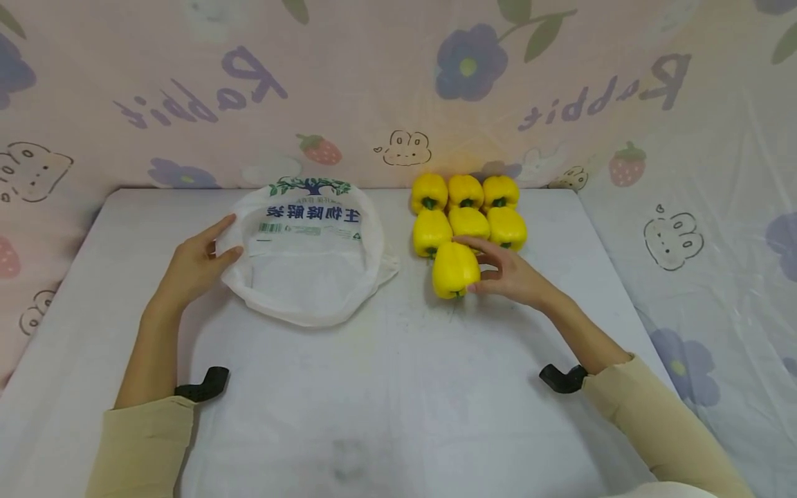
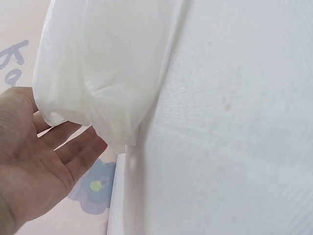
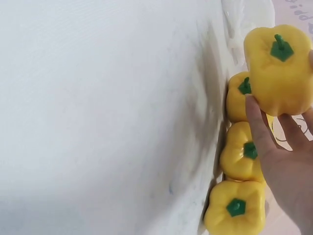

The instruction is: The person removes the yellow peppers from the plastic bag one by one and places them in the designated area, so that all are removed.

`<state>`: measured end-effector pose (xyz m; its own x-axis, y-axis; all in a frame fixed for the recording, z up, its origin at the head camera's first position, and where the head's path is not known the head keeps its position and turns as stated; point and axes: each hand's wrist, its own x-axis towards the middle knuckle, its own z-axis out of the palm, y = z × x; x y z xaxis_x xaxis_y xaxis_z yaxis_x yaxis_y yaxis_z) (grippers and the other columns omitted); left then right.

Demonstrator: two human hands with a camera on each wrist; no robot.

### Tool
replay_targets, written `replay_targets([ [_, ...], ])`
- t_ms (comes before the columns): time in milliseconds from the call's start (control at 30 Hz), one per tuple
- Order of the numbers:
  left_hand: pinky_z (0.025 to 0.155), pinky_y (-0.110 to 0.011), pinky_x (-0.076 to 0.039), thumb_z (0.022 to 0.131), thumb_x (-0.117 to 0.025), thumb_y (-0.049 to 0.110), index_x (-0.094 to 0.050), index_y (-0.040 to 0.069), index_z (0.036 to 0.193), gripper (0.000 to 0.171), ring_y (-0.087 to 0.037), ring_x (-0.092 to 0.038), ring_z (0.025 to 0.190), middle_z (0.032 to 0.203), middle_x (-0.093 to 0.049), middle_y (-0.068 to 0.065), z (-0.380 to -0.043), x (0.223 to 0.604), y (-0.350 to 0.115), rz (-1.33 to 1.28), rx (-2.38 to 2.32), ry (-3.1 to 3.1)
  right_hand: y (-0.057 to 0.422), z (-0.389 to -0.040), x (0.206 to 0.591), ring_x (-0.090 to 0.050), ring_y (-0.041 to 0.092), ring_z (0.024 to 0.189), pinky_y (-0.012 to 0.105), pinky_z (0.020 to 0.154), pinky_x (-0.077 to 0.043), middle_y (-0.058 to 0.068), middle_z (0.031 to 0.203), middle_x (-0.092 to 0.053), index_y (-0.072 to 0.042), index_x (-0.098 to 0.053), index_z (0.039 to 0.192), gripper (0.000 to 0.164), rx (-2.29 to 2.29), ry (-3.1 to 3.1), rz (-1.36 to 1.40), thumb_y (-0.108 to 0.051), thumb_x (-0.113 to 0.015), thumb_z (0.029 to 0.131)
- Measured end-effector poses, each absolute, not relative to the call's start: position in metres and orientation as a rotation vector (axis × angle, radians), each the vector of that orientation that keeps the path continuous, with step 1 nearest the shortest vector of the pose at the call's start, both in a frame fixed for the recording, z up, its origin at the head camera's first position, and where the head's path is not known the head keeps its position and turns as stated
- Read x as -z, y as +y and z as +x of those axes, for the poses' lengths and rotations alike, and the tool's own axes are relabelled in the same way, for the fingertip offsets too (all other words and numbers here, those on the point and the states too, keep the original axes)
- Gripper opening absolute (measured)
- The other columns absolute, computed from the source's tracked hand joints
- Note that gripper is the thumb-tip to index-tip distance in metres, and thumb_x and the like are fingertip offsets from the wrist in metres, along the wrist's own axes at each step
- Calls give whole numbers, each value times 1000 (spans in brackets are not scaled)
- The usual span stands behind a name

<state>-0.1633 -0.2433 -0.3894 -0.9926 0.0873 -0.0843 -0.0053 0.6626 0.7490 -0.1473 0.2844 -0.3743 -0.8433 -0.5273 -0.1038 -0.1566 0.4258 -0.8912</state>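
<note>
A white plastic bag [image 1: 305, 315] with green and blue print stands with its mouth spread wide. At its left rim, my left hand [image 1: 198, 263] touches the plastic with fingers loosely extended and thumb apart. In the left wrist view, the bag's side [image 2: 107, 63] hides part of that hand [image 2: 46, 152]. My right hand [image 1: 507, 277] grips a yellow bell pepper [image 1: 454, 268], its fingers and thumb around the side. The right wrist view shows this pepper [image 3: 279, 71], green stem visible, raised in the hand [image 3: 286, 161].
Several more yellow bell peppers [image 1: 467, 190] sit in two rows of three at the table's back, right of the bag. The white table [image 1: 386, 408] ends at a patterned cloth backdrop [image 1: 373, 83]. Black wrist-worn pieces [image 1: 208, 384] show at both sleeves.
</note>
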Motion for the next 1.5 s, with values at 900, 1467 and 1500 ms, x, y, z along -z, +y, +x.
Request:
replay_targets([
  [900, 100, -56, -44, 101, -58, 34, -23, 16, 159, 71, -47, -37, 137, 158, -26, -26, -160, 387, -237, 72, -1268, 2788, 293, -153, 389, -41, 40, 137, 50, 108, -41, 9, 160, -31, -11, -40, 152, 73, 1387, 2294, -528, -9, -76, 89],
  [1467, 82, -2, -43, 97, -66, 25, -46, 26, 150, 57, -39, -52, 128, 153, -43, -12, -155, 386, -260, 108, -1456, 2909, 319, -153, 362, -54, 40, 123, 24, 95, -51, 21, 141, -53, -3, -51, 142, 53, 1383, 2461, -593, -7, -69, 93],
  [1500, 82, -2, -43, 97, -66, 27, -46, 28, 150, 57, -39, -52, 128, 154, -43, -10, -154, 387, -263, 98, -1438, 2916, 321, -153, 361, -55, 39, 122, 26, 97, -50, 22, 139, -54, -3, -52, 142, 52, 1373, 2487, -610, -6, -70, 93],
])
